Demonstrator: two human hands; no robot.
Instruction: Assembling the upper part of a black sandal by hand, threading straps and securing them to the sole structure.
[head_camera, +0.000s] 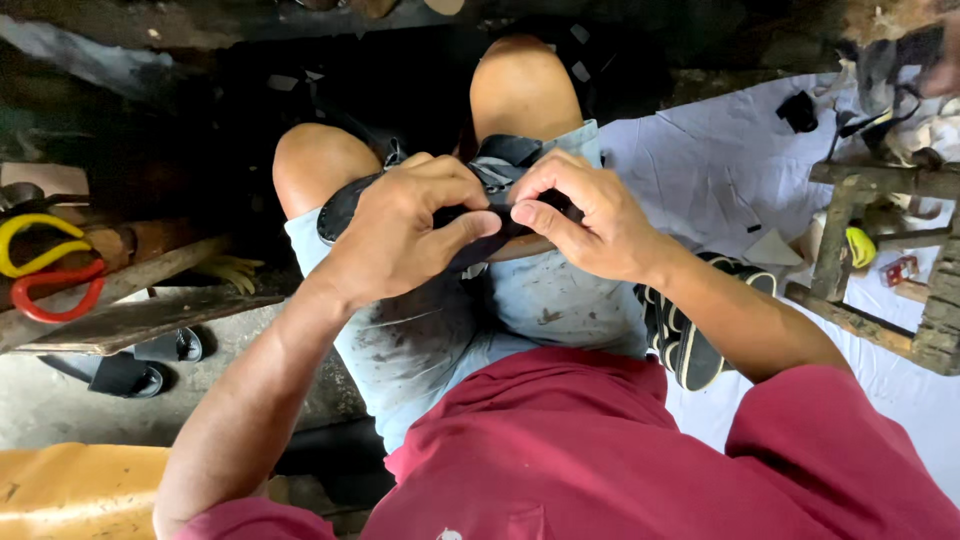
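Item count: one black fabric-strapped sandal (420, 205) lies across the person's lap, over the knees and the pale, stained denim shorts (520, 310). A second dark shoe with a ridged, light-striped sole (690, 340) lies on the white cloth sheet (700, 170), just beside the person's right thigh. Two black slide sandals (150, 365) lie on the grey concrete floor (60, 410), below a weathered wooden plank (130, 320). Two looped handles, one yellow (40, 245) and one red (55, 290), rest at the left edge of the view, above the plank. A rough wooden frame (860, 250) stands on the sheet towards its right edge.

Hands: two, both bare, both at the lap.

Left hand (400, 235): fingers curled closed over the sandal, covering its middle. The thumb (465, 228) extends toward the right hand and presses on a dark strap (470, 255). The grip is firm; the knuckles are raised.

Right hand (590, 225): fingers bent and drawn together, nearly closed. The thumb and forefinger tips (525, 212) pinch the dark strap material at the point where the two hands meet. The remaining fingers arch above the strap (505, 150) at the sandal's upper part.

The tips of the two thumbs lie just beside each other. What is held between the right fingertips, other than the strap, cannot be told.
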